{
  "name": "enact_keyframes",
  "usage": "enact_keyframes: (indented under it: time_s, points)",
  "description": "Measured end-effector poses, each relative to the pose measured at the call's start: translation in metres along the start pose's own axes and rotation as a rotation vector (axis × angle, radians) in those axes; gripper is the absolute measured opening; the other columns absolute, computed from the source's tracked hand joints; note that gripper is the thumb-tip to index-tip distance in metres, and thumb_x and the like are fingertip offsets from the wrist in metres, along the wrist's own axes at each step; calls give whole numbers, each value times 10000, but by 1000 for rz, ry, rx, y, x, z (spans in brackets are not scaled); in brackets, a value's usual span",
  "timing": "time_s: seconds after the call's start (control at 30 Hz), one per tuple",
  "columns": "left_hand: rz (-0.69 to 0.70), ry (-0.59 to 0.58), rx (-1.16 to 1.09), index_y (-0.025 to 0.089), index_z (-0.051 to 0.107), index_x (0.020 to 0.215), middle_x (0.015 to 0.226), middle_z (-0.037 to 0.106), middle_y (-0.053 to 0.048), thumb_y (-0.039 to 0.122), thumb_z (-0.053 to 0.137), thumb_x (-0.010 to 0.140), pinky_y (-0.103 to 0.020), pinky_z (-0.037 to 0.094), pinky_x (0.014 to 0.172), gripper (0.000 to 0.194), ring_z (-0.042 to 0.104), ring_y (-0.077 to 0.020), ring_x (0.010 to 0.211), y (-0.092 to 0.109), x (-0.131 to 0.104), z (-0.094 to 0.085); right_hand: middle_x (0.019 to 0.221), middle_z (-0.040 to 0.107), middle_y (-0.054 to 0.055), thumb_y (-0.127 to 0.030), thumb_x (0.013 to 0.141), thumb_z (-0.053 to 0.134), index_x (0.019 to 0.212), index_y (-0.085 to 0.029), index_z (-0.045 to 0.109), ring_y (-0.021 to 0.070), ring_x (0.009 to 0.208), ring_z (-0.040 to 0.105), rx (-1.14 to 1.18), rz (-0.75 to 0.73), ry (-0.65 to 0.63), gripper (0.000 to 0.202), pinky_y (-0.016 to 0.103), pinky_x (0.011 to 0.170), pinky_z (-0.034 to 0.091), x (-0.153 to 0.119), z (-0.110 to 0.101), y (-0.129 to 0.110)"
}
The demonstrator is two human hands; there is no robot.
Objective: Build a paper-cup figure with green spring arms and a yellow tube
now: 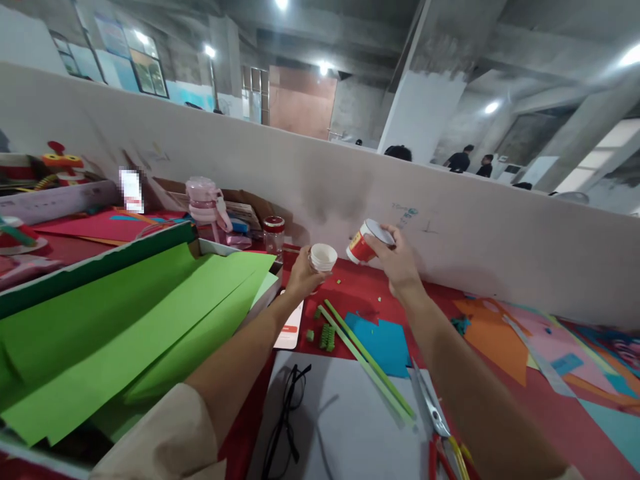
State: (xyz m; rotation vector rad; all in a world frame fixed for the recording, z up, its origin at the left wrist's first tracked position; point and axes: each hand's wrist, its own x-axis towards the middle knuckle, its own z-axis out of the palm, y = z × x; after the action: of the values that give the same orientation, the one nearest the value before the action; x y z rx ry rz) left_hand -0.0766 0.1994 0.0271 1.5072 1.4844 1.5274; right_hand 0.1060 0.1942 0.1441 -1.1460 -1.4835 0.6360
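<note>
The left hand (303, 272), at the centre of the frame, grips a small stack of white paper cups (323, 257), upright with the mouth showing. To its right, the right hand (400, 260) closes its fingers around a red-and-white paper cup (357, 248), tilted in the air with a round white end facing up and right; the two are near each other but apart, above a red-covered bench (356, 293).

At the upper left stands a red-and-yellow toy-like figure (63, 162). Below it, large bright green paper sheets (150, 333) fill a box with a dark green rim (100, 271). Behind the box, towards the centre, are a pink plastic bottle (203, 203) and a clear jar with a red lid (274, 235).

A white-bodied phone (285, 341) lies partly hidden by the left forearm. At the lower centre, black-framed glasses (286, 417) rest on a pale grey board (360, 427). Just above the board are small folded green paper pieces (327, 337); two long green paper strips (367, 355) slant down across it, beside a blue paper sheet (390, 343). Scissors with red and yellow handles (437, 419) lie lower right of centre, and orange paper (493, 337) spreads at the right.
</note>
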Motion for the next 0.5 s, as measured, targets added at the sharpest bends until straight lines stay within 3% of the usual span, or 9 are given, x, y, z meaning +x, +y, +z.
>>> enact_keyframes:
  time_s: [0.13, 0.27, 0.4, 0.5]
  points:
    - [-84, -10, 52, 165, 414, 1282, 1179, 659, -140, 223, 825, 605, -375, 478, 921, 794, 637, -277, 1092, -3, 6, 4, 1140, 679, 84, -481, 737, 676, 1167, -199, 594, 242, 1025, 642, -192, 102, -33, 521, 377, 879, 521, -21, -25, 35]
    - [-114, -19, 155, 144, 389, 1338, 1221, 646, -166, 165, 845, 552, -385, 466, 947, 908, 628, -295, 1128, 5, 7, 0, 1192, 638, 130, -431, 699, 698, 1178, -162, 602, 291, 1101, 606, -377, 190, -25, 558, 430, 964, 468, -33, -35, 65]
    - [-118, 6, 309, 139, 362, 1388, 1266, 612, -183, 109, 773, 641, -371, 451, 952, 853, 596, -284, 1172, 26, 1, -24, 1148, 640, 157, -350, 695, 687, 1188, -150, 601, 335, 1141, 576, -539, 254, -34, 540, 453, 983, 446, -45, -37, 90]
    - [-103, -47, 436, 124, 515, 1273, 1205, 634, -162, 113, 703, 721, -328, 452, 888, 583, 612, -254, 1079, 50, -15, -55, 1195, 619, 158, -318, 720, 660, 1252, -165, 572, 327, 1216, 529, -637, 268, -78, 561, 416, 1008, 430, -57, -37, 104]
